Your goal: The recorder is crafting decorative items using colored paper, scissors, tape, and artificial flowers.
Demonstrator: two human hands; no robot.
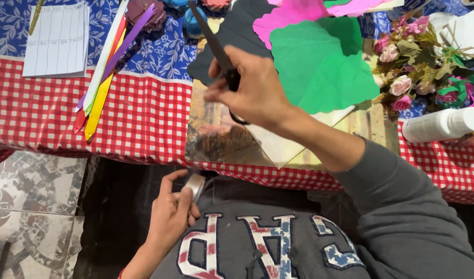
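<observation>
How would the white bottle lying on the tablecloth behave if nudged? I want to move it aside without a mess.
The white bottle lies on its side and looks round, so it would probably roll on the checked cloth. It looks like smooth plastic, likely a bit slippery and fairly light. The flowers beside it may stop it on that side.

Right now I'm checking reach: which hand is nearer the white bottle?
Right. The right hand, holding scissors, is over the table left of the white bottle; the left hand is low by the lap, farther away.
</observation>
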